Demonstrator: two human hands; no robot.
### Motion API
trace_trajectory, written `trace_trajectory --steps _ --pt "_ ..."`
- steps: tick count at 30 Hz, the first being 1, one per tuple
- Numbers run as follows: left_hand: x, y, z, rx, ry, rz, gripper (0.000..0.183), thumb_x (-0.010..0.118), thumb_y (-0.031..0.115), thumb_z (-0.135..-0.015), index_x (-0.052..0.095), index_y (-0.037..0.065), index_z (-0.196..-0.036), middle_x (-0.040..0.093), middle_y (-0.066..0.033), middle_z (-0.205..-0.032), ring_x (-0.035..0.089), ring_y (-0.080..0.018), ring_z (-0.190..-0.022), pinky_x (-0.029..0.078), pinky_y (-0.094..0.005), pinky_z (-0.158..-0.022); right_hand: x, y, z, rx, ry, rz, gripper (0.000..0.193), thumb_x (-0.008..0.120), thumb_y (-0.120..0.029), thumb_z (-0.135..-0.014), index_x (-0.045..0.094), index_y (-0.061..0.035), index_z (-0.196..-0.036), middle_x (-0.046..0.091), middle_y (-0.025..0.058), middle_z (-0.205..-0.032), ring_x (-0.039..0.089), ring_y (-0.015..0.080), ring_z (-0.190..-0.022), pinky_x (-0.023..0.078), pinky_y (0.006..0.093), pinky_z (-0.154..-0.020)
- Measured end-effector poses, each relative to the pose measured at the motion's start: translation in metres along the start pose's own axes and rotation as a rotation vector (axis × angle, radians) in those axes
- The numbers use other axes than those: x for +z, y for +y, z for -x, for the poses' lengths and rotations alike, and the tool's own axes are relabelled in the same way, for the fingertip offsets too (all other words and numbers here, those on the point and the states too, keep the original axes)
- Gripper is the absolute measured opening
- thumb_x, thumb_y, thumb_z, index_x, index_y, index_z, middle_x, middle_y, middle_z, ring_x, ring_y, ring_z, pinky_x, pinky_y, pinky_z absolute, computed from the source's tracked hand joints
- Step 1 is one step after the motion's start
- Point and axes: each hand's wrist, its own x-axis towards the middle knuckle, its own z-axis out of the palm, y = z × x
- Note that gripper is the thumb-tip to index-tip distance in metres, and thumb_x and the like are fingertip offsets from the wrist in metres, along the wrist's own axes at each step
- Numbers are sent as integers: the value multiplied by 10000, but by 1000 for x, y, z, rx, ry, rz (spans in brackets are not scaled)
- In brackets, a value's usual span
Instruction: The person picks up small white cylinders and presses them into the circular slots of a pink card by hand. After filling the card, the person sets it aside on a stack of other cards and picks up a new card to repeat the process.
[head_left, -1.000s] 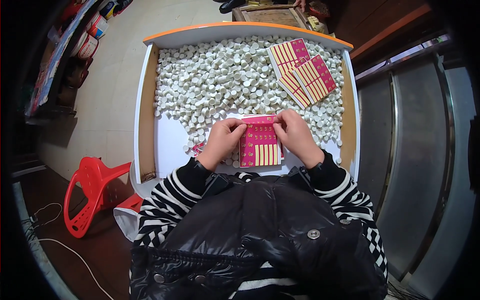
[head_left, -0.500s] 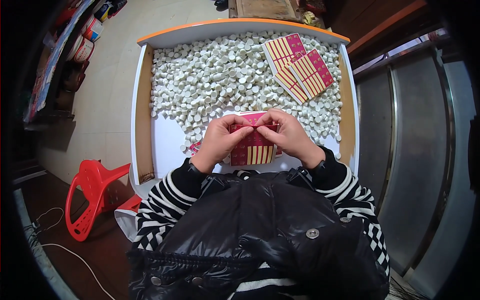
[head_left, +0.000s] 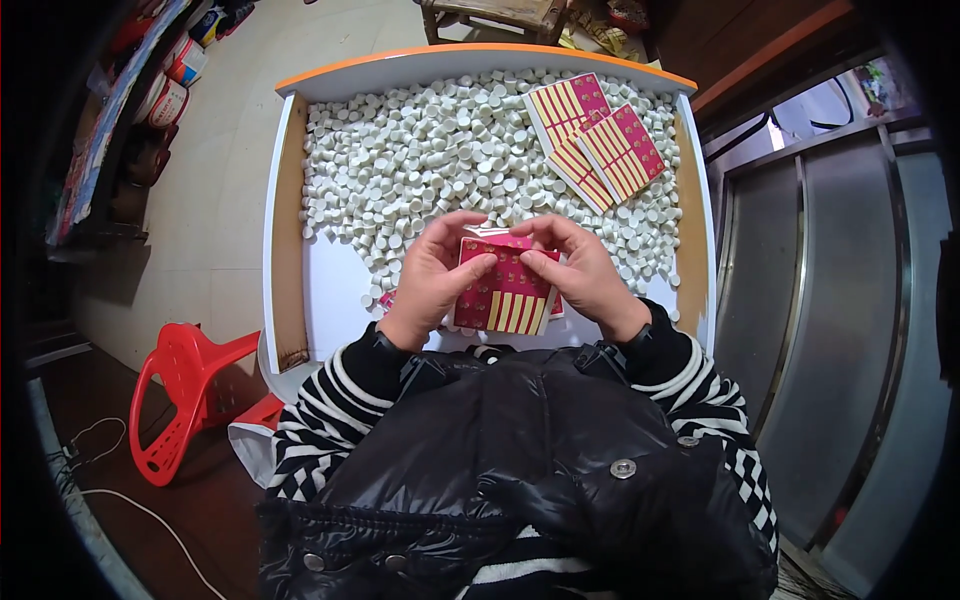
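Close to my body, both hands are on a dark red patterned sheet [head_left: 478, 282] with cream strips across its lower part, looking like a sticker sheet. My left hand [head_left: 432, 275] pinches its upper left, thumb on the front and the forefinger raised along the top edge. On the upper right, my right hand [head_left: 585, 275] grips it between thumb and curled fingers. White paper edges show behind the sheet's top, between the fingers. A small red-and-white piece lies partly hidden beside my left hand.
Many small white round pieces [head_left: 430, 160] fill most of a white tray with an orange far edge [head_left: 480, 50]. Several similar red-and-cream sheets [head_left: 620, 155] lie on them at the far right. A red plastic chair [head_left: 180, 405] stands at left, metal panels [head_left: 845, 270] at right.
My thumbs have moved apart from their meeting point at the sheet's top middle. My left forefinger has lifted, and the sheet's upper edge now shows between my hands.
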Motion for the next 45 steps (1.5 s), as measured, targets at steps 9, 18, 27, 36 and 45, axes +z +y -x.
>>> trace_trajectory --steps 9,18,27,36,45 --pt "-20 -8 -4 -47 29 -22 98 666 39 -840 635 0 -924 651 -30 -836 598 -87 -793 472 -218 -701 0 -7 -6 -79 31 248 128 615 -64 -859 639 -5 -970 601 19 -924 554 91 -881 451 236 -797" --pt "83 36 -23 63 57 -278 98 636 58 -856 645 -25 -907 642 -39 -809 588 -94 -739 468 -225 -671 -77 -41 14 -225 150 407 140 669 -151 -810 657 -25 -869 636 93 -812 622 191 -757 489 313 -696" --pt "172 82 -16 171 -17 -191 107 585 13 -866 650 -26 -941 627 -45 -879 568 -98 -813 438 -211 -725 -125 -122 62 -173 93 329 181 652 -171 -818 633 -8 -893 639 112 -827 627 208 -772 489 315 -698" --pt "172 77 -10 196 -65 -415 169 571 11 -883 669 -9 -1018 653 -51 -865 570 -79 -765 445 -207 -697 -127 -124 71 -214 88 307 177 644 -175 -807 634 -8 -866 640 126 -812 628 228 -755 491 321 -698" --pt "179 70 -6 19 -25 -204 145 548 24 -902 653 -21 -991 654 -19 -838 549 -71 -720 429 -203 -636 -137 -102 71 -174 87 462 171 599 -161 -843 627 -3 -903 631 128 -843 614 258 -780 482 340 -717"
